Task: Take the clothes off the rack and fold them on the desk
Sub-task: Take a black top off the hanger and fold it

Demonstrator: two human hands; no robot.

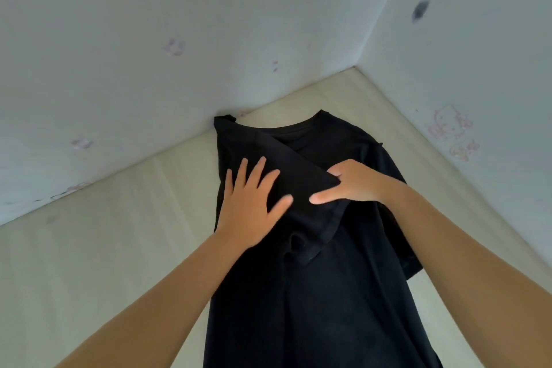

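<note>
Already the desk (89, 248) carries the black T-shirt (328, 293), its collar at the far corner and its body running toward the near edge. One side is turned inward, so folding looks barely begun. The rack is out of view. The left hand (248, 206) presses the fold, fingers spread. The right hand (355, 182) pinches the folded sleeve's tip. No label reads; the wall doodles (451, 125) are faint.
</note>
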